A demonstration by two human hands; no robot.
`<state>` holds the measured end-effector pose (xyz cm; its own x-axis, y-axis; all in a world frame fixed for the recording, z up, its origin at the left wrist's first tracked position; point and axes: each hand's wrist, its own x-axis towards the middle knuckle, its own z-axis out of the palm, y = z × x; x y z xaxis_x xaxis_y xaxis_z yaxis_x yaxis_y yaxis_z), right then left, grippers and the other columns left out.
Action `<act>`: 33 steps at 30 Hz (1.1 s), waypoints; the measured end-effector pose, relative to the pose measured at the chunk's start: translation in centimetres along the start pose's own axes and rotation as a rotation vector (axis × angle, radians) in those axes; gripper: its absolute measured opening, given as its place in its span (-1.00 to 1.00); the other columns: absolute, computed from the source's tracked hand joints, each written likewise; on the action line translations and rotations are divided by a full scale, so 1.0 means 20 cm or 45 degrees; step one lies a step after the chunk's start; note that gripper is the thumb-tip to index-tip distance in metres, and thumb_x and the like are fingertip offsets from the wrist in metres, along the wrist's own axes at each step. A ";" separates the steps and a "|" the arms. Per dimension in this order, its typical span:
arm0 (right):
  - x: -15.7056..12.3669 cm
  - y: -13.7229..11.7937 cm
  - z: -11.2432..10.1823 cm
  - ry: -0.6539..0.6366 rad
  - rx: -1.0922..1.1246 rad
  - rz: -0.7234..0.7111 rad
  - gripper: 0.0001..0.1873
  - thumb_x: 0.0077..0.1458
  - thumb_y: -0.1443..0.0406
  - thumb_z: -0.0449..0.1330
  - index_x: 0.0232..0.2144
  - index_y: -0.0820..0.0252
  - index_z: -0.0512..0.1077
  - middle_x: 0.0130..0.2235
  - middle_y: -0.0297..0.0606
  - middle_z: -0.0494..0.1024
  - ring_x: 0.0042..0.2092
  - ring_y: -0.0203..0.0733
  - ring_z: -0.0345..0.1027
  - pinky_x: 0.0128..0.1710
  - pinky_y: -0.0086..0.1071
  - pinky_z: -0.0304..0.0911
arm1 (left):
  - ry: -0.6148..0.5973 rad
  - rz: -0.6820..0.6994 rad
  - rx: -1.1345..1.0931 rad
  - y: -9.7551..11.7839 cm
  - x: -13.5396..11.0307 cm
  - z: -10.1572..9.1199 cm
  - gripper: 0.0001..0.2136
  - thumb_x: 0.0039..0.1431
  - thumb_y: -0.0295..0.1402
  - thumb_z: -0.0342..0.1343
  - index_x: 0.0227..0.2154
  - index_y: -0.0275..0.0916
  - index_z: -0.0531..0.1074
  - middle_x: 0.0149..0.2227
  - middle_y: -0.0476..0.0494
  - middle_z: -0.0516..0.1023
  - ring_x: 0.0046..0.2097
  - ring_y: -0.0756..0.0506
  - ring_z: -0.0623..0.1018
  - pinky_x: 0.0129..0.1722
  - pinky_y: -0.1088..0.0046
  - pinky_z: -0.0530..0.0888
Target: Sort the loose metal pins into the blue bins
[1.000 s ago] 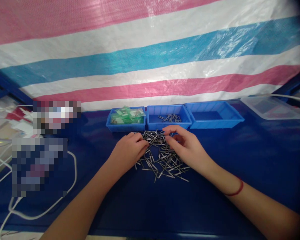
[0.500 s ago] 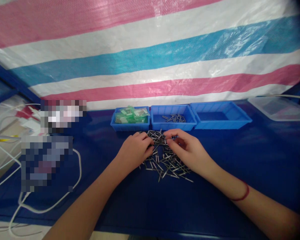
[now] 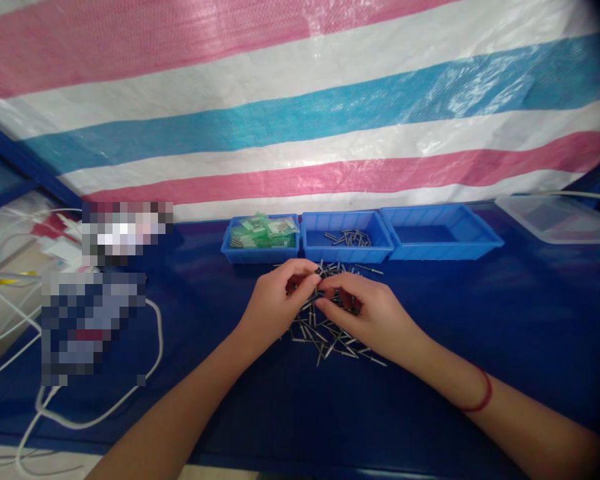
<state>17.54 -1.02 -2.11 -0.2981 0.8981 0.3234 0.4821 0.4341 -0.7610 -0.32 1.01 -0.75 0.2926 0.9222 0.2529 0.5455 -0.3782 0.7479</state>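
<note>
Both bare forearms reach in from the near edge of the table (image 3: 480,333) and converge toward its middle. The left hand (image 3: 273,307) lies palm-down with its fingers curled, thumb and forefinger pinched together at the tips. The right hand (image 3: 367,313) faces it, knuckles up, its fingertips (image 3: 325,297) also pinched and almost touching the left's.

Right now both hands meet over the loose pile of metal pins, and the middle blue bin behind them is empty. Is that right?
Not quite: the head view shows the middle blue bin holding a few pins. The left hand and right hand do meet over the pile.
</note>
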 end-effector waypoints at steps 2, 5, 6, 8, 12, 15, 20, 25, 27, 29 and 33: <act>0.00 0.00 0.00 0.014 0.093 0.077 -0.84 0.12 0.24 0.16 -0.29 0.19 0.48 -0.39 -0.30 0.51 -0.46 -0.31 0.26 -0.43 -0.40 0.18 | 0.011 -0.041 -0.194 0.02 -0.02 0.01 -0.79 0.20 -0.31 0.08 -0.12 -0.21 0.46 -0.19 -0.06 0.60 -0.17 -0.04 0.57 -0.16 0.49 0.46; 0.00 0.01 0.00 0.032 0.264 0.179 -0.79 0.15 0.18 0.13 -0.33 0.18 0.49 -0.36 -0.27 0.52 -0.41 -0.27 0.29 -0.39 -0.38 0.20 | 0.009 -0.068 -0.321 0.03 -0.03 0.02 -0.78 0.21 -0.30 0.07 -0.14 -0.21 0.50 -0.18 -0.07 0.61 -0.15 -0.05 0.58 -0.10 0.48 0.47; 0.00 0.01 0.00 0.028 0.301 0.205 -0.78 0.14 0.16 0.14 -0.34 0.18 0.49 -0.37 -0.27 0.52 -0.39 -0.26 0.29 -0.38 -0.38 0.20 | 0.026 -0.067 -0.330 0.04 -0.03 0.02 -0.79 0.21 -0.30 0.07 -0.16 -0.21 0.51 -0.18 -0.06 0.62 -0.16 -0.05 0.59 -0.10 0.48 0.48; 0.01 0.00 -0.01 0.001 0.352 0.247 -0.77 0.12 0.15 0.15 -0.35 0.18 0.49 -0.42 -0.28 0.50 -0.37 -0.23 0.30 -0.35 -0.37 0.21 | 0.054 -0.051 -0.321 0.04 -0.04 0.01 -0.80 0.22 -0.30 0.07 -0.18 -0.20 0.52 -0.18 -0.06 0.62 -0.15 -0.05 0.59 -0.10 0.49 0.48; 0.02 -0.02 -0.02 -0.014 0.415 0.283 -0.76 0.11 0.15 0.15 -0.41 0.19 0.49 -0.45 -0.29 0.47 -0.36 -0.22 0.31 -0.35 -0.37 0.21 | 0.064 0.008 -0.198 0.04 -0.05 0.02 -0.83 0.22 -0.32 0.06 -0.21 -0.19 0.53 -0.20 -0.04 0.62 -0.16 -0.04 0.59 -0.11 0.50 0.48; 0.01 -0.02 -0.03 -0.017 0.429 0.315 -0.77 0.09 0.14 0.17 -0.39 0.18 0.48 -0.40 -0.28 0.49 -0.36 -0.23 0.31 -0.35 -0.36 0.21 | 0.108 0.057 -0.124 0.04 -0.05 0.03 -0.85 0.22 -0.35 0.06 -0.24 -0.19 0.53 -0.21 -0.04 0.62 -0.18 -0.03 0.59 -0.12 0.51 0.47; 0.01 -0.01 -0.02 -0.161 0.468 0.303 -0.78 0.10 0.15 0.17 -0.37 0.16 0.49 -0.48 -0.33 0.43 -0.36 -0.21 0.32 -0.35 -0.36 0.22 | 0.139 0.082 -0.150 0.05 -0.05 0.03 -0.86 0.23 -0.37 0.05 -0.24 -0.20 0.51 -0.22 -0.04 0.62 -0.21 -0.01 0.58 -0.16 0.54 0.46; 0.01 -0.01 -0.02 0.041 0.485 0.325 -0.81 0.08 0.17 0.19 -0.40 0.18 0.48 -0.49 -0.35 0.42 -0.46 -0.30 0.23 -0.47 -0.41 0.15 | 0.145 0.048 -0.110 0.05 -0.05 0.02 -0.88 0.19 -0.38 0.09 -0.26 -0.22 0.49 -0.25 -0.04 0.60 -0.25 0.00 0.57 -0.20 0.54 0.45; 0.02 0.00 -0.02 0.124 0.491 0.324 -0.82 0.06 0.18 0.22 -0.40 0.18 0.46 -0.45 -0.34 0.45 -0.47 -0.32 0.22 -0.48 -0.42 0.15 | 0.118 0.015 -0.100 0.04 -0.06 0.03 -0.90 0.16 -0.38 0.11 -0.29 -0.22 0.49 -0.31 -0.02 0.59 -0.30 0.00 0.55 -0.25 0.55 0.45; 0.01 0.00 -0.02 0.162 0.514 0.301 -0.84 0.05 0.19 0.23 -0.38 0.18 0.46 -0.40 -0.32 0.48 -0.45 -0.32 0.25 -0.47 -0.42 0.17 | 0.051 -0.024 -0.123 0.04 -0.06 0.03 -0.88 0.16 -0.35 0.11 -0.28 -0.23 0.48 -0.34 -0.02 0.58 -0.33 0.00 0.54 -0.29 0.56 0.44; 0.01 0.00 -0.01 0.168 0.536 0.250 -0.85 0.07 0.21 0.22 -0.35 0.17 0.45 -0.38 -0.29 0.51 -0.43 -0.30 0.28 -0.45 -0.40 0.22 | -0.131 -0.058 -0.046 0.05 -0.05 0.03 -0.80 0.22 -0.26 0.03 -0.25 -0.23 0.50 -0.38 -0.02 0.57 -0.38 -0.01 0.50 -0.40 0.55 0.39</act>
<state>17.73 -0.89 -1.89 -0.1146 0.9734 0.1985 0.1354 0.2133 -0.9676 0.39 -0.35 -0.54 0.3481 0.9245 0.1551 0.5320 -0.3311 0.7793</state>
